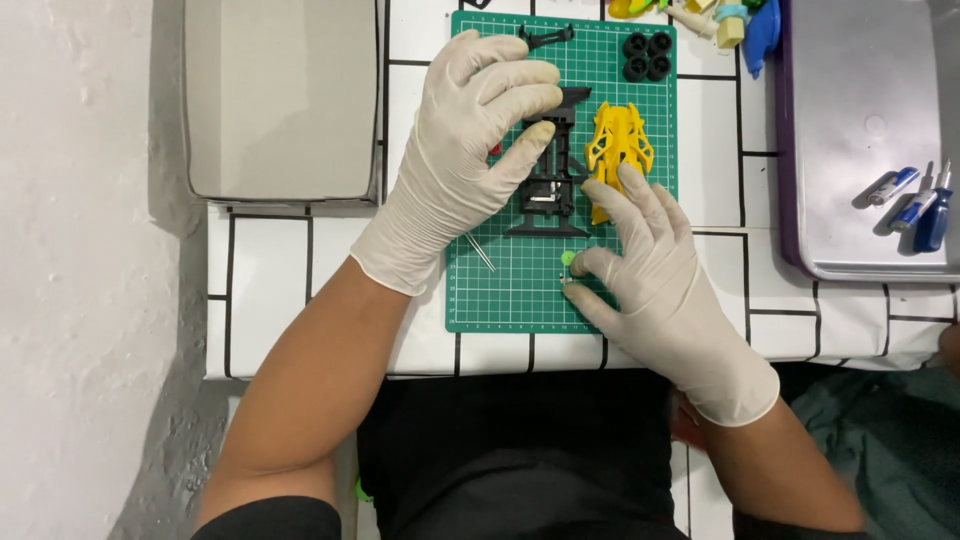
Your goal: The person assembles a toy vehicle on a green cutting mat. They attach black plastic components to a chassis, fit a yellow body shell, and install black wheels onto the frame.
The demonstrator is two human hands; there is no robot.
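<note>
Right hand: The gloved right hand (655,265) is rested on the green cutting mat (500,290) near the tabletop's near edge; a small green part (568,258) is pinched between thumb and forefinger.
Small green part: Judged tiny, light and easily dropped; best pinched by its rim.
Left hand: The gloved left hand (468,150) is laid over the black chassis (550,175), fingertips pressed on its left side, the grip closed on nothing; the frame is only steadied.
Black chassis: Placed mid-mat, flat. Judged light, stiff plastic with thin, breakable struts; best held by the side rails.
Yellow body shell (618,145): Lying just beside the chassis, to its right.
Black wheels (647,56): Four are grouped at the mat's far right corner.
Metal tray (860,140): Set toward the tabletop's right edge, small tools held in it.
</note>
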